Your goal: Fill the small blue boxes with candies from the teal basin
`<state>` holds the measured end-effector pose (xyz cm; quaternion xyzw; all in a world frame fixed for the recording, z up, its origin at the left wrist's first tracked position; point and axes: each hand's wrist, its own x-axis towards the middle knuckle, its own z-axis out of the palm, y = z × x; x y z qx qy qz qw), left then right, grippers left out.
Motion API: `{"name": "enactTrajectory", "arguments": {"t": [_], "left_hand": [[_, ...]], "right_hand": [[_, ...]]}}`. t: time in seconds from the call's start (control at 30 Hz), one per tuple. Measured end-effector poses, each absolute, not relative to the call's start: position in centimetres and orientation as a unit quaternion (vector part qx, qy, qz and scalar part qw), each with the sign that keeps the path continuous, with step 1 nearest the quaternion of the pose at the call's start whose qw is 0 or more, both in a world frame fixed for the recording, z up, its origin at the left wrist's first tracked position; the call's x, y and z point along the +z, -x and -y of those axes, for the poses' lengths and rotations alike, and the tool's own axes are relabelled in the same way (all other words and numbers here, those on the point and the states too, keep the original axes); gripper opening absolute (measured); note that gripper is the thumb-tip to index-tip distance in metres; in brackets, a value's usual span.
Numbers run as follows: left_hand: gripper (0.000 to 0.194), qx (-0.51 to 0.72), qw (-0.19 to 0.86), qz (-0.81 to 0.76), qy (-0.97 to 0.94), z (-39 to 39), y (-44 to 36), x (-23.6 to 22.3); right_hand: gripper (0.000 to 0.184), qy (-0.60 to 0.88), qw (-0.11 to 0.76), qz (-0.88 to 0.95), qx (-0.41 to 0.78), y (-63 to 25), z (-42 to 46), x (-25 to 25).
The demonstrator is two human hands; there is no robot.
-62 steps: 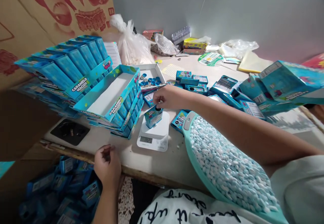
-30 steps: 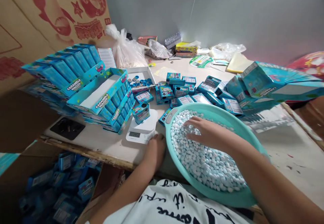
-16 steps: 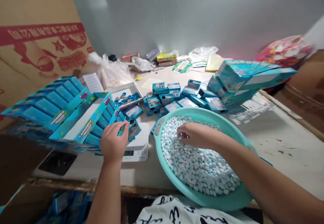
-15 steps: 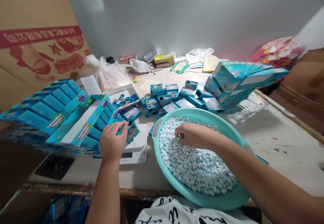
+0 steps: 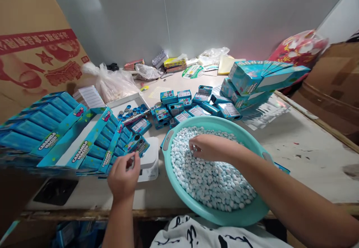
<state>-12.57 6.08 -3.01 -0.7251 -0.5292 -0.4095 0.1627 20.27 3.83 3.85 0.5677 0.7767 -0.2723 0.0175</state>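
My left hand grips the lower end of a small blue candy box, which tilts above the left edge of a white kitchen scale. My right hand is in a turquoise plastic basin, its fingers curled among a heap of white-and-blue candies. Whether those fingers hold candies is hard to see. The hand and box hide the scale's display.
Open blue Caramelo Macizo display trays stand stacked left of the scale. A white tray holds blue and silver caps. Loose blue boxes lie behind the basin, with a fanned stack to the right. Plastic bags lie farther back.
The candy box has tipped and shifted left, off its upright place on the scale, with my left hand. My right hand has moved slightly within the candies, and the view has turned a little.
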Motion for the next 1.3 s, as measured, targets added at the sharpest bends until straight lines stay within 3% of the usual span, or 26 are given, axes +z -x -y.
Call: {"name": "enactTrajectory", "arguments": {"t": [0.17,0.47,0.73,1.3], "left_hand": [[0.022,-0.238,0.030,0.667,0.705,-4.2,11.2,-6.5],[0.041,-0.099,-0.077,0.750,0.649,-5.4,10.1,-5.2],[0.038,-0.100,-0.063,0.767,0.630,-4.6,9.5,-4.7],[0.028,-0.150,-0.043,0.739,0.655,-5.6,10.0,-5.8]], "right_hand": [[0.019,-0.572,0.027,-0.770,-0.280,-20.1,-3.8,3.8],[0.018,-0.577,0.018,-0.770,-0.270,-20.0,-3.8,3.1],[0.012,-0.568,0.018,-0.777,-0.270,-20.0,-3.9,2.8],[0.024,-0.553,0.030,-0.772,-0.313,-20.6,-3.9,3.8]]}}
